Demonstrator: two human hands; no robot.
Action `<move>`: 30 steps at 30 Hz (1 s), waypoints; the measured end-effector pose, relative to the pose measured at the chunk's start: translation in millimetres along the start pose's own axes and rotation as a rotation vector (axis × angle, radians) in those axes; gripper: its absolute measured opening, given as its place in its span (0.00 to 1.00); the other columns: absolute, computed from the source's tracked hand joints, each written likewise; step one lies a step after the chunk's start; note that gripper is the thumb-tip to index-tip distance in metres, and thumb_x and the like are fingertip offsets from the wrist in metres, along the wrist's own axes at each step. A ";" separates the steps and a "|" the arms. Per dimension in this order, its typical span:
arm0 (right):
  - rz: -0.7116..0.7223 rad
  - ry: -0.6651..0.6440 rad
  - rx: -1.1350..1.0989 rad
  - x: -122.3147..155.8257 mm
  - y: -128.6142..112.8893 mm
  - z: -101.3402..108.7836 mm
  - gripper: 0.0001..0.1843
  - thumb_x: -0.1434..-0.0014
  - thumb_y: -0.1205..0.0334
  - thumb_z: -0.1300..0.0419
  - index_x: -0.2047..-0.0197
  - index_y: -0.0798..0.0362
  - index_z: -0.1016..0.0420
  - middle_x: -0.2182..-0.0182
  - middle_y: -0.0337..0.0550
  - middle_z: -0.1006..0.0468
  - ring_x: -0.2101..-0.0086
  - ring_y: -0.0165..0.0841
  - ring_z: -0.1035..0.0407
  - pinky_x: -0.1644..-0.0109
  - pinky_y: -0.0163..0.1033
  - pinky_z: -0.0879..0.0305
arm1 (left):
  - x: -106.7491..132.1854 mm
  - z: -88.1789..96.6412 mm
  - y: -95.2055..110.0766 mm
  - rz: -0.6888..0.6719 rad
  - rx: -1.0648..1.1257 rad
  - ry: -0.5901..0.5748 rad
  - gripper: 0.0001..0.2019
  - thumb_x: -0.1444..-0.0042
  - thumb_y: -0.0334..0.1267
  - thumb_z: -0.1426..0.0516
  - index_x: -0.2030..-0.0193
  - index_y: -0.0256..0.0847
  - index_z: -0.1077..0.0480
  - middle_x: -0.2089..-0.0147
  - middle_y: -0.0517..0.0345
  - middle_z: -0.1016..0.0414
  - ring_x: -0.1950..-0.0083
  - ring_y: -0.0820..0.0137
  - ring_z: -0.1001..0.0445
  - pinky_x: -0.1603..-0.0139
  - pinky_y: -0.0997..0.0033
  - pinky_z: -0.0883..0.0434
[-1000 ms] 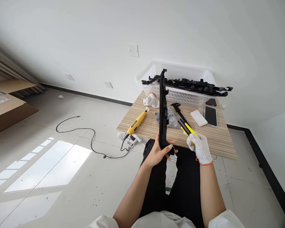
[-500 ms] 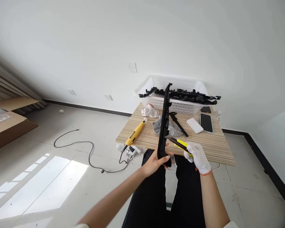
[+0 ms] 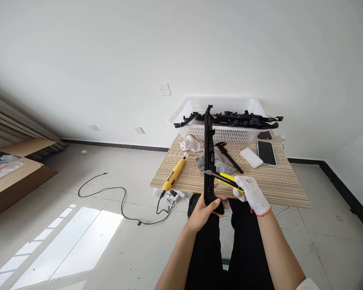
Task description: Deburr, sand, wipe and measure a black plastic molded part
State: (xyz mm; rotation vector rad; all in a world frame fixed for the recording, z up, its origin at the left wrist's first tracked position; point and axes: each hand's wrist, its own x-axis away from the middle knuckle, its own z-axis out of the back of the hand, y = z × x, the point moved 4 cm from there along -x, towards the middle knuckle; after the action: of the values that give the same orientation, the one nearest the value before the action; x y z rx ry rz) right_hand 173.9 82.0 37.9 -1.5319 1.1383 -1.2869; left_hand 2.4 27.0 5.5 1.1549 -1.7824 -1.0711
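My bare left hand (image 3: 203, 211) is closed round the lower end of a long black plastic part (image 3: 209, 161), which stands nearly upright in front of the table. In a white knitted glove, my right hand (image 3: 250, 193) grips a yellow utility knife (image 3: 228, 179). The knife's blade points left and lies across the lower half of the black part; whether it touches the plastic I cannot tell. Behind the part, a grey cloth (image 3: 222, 163) and a black caliper (image 3: 230, 157) lie on the table.
A white plastic basket (image 3: 230, 135) with several black parts across it stands at the table's back. On the striped table (image 3: 278, 185) are a yellow rotary tool (image 3: 174, 174), a white glove (image 3: 191, 143), a white slab (image 3: 251, 157) and a phone (image 3: 266, 153). A cable (image 3: 124, 201) trails over the floor.
The knife has moved left, so its blade now crosses the black part. That part has become more upright in my left hand. The whole view has shifted slightly.
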 end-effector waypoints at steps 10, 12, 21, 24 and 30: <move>0.045 0.126 -0.016 2.8 -1.5 11.7 0.26 0.44 0.41 0.40 0.79 0.54 0.35 0.87 0.37 0.36 0.87 0.21 0.48 0.85 0.29 0.57 | 3.6 0.8 4.3 0.027 0.011 -0.009 0.32 0.39 0.47 0.39 0.31 0.52 0.47 0.52 0.55 0.25 0.56 0.61 0.22 0.66 0.67 0.23; 0.045 0.037 0.010 3.4 -1.8 9.8 0.26 0.44 0.41 0.40 0.80 0.54 0.35 0.88 0.37 0.36 0.88 0.22 0.49 0.85 0.29 0.57 | 4.0 2.3 4.0 0.022 0.014 -0.001 0.31 0.40 0.47 0.39 0.33 0.52 0.46 0.48 0.54 0.25 0.56 0.61 0.21 0.67 0.67 0.23; -0.023 -0.009 0.082 4.3 3.1 12.1 0.25 0.44 0.41 0.40 0.77 0.56 0.30 0.87 0.38 0.34 0.87 0.23 0.47 0.85 0.29 0.56 | 3.2 6.5 4.6 0.020 0.045 0.051 0.33 0.41 0.47 0.38 0.35 0.56 0.52 0.29 0.49 0.41 0.51 0.58 0.21 0.70 0.67 0.22; -0.004 0.113 0.012 4.6 3.0 17.4 0.27 0.42 0.37 0.42 0.71 0.57 0.27 0.86 0.37 0.34 0.87 0.23 0.46 0.85 0.29 0.55 | 2.6 5.6 6.6 0.006 0.072 0.044 0.38 0.40 0.47 0.39 0.32 0.60 0.60 0.27 0.49 0.46 0.51 0.57 0.21 0.69 0.65 0.21; -0.016 0.062 0.071 6.3 4.3 14.9 0.25 0.45 0.40 0.39 0.75 0.55 0.31 0.86 0.38 0.34 0.87 0.23 0.45 0.85 0.29 0.53 | 3.3 5.7 6.3 0.015 0.086 0.028 0.45 0.39 0.47 0.40 0.29 0.67 0.71 0.26 0.51 0.48 0.51 0.56 0.20 0.66 0.64 0.21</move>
State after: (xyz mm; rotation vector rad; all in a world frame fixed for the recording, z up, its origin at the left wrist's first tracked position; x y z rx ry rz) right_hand 188.5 75.3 33.1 -1.4613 1.1094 -1.3797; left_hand -5.6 26.8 9.6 1.1999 -1.8278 -0.9738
